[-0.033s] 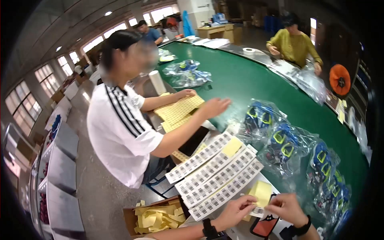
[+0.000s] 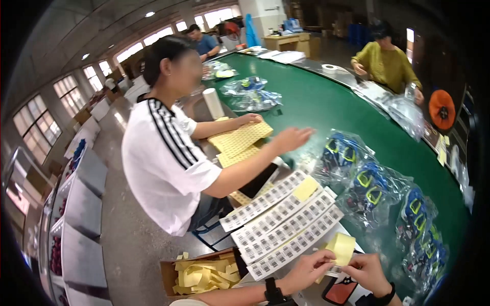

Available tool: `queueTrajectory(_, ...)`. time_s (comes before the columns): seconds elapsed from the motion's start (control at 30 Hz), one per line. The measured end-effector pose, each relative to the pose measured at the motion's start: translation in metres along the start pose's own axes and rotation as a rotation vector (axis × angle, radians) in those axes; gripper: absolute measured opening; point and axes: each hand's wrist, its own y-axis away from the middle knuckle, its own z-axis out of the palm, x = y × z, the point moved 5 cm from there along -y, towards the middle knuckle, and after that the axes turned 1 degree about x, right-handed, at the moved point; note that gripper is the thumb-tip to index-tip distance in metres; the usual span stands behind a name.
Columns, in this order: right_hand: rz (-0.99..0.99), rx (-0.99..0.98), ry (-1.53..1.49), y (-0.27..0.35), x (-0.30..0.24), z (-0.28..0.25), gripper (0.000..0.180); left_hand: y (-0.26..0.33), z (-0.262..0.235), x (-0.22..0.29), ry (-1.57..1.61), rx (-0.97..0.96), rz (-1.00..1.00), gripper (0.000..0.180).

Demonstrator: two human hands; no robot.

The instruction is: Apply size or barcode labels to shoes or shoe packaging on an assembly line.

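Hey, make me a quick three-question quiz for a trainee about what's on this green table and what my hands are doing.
1. True or false: both hands, left hand and right hand, touch the yellow backing sheet.
2. Which lies nearest the hands? A) white tape roll B) barcode label strips C) orange reel
3. Fill in: the cardboard box at the table edge holds discarded ______ paper scraps.

Key: 1 true; 2 B; 3 yellow.

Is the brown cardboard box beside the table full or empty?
Partly full: the open brown cardboard box holds a loose heap of pale yellow paper strips, below its rim.
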Motion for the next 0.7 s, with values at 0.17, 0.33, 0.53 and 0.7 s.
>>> queueTrajectory(0.17,0.058,0.236,-0.571,0.016,0.008,0.012,0.014,0.004,-0.002,0.035,0.006,-0.039,0.089,0.023)
queueTrajectory(0.33,-0.066,0.232,-0.479,0.012,-0.009,0.027,0.007,0.015,-0.003,0.050,-0.117,0.015,0.193,0.023)
queueTrajectory(0.53,-0.355,0.408,0.001,0.034,-0.067,0.012,0.006,0.020,-0.007,0.061,-0.068,-0.001,0.185,0.021)
queueTrajectory(0.7,-0.402,0.496,0.045,0.042,-0.058,0.018,0.007,0.018,-0.004,0.057,-0.066,0.020,0.212,0.019)
